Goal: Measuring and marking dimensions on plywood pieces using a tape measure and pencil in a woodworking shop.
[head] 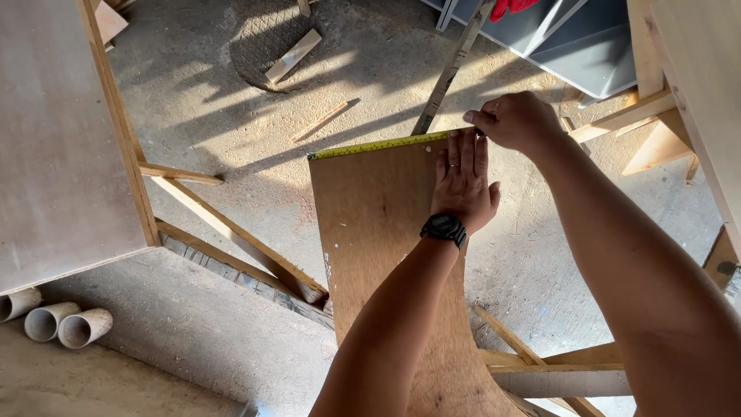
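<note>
Brown plywood board (378, 232) sticks out over the dusty concrete floor (231, 116), far edge away from the person. All places below given rel. to that board.

Yellow tape measure (378, 145) lies along the board's far edge, hook end at the far-left corner, blade running across to the far-right corner. Laid on the edge itself, prob. so the reading matches the board's full width.

Left hand (463, 185) rests flat on the board near the far-right corner, just behind the tape; fingers (461, 154) stretched out, open, palm down, gripping nothing. Looks like it presses the sheet to keep it from shifting and steadies the blade end. Black wristwatch (444, 228) on that wrist.

Right hand (515, 121) sits at the far-right corner, partly past the edge, fingers curled shut and pinched on the tape there. Can't tell if a tape case or a pencil is inside the fist. The grip seems to hold the blade taut and straight along the edge.

Around the board: 
- wooden frame rails (239, 239) to its left, under a pale sheet-topped worktop (62, 139); 
- three cut pipe ends (58, 323) further left, near side; 
- loose wood offcuts (293, 55) on the floor beyond the far edge; 
- grey cabinet (571, 38) beyond the far-right corner, w/ a long strip (451, 69) leaning toward it; 
- more timber framing (556, 359) to the right, near side.
</note>
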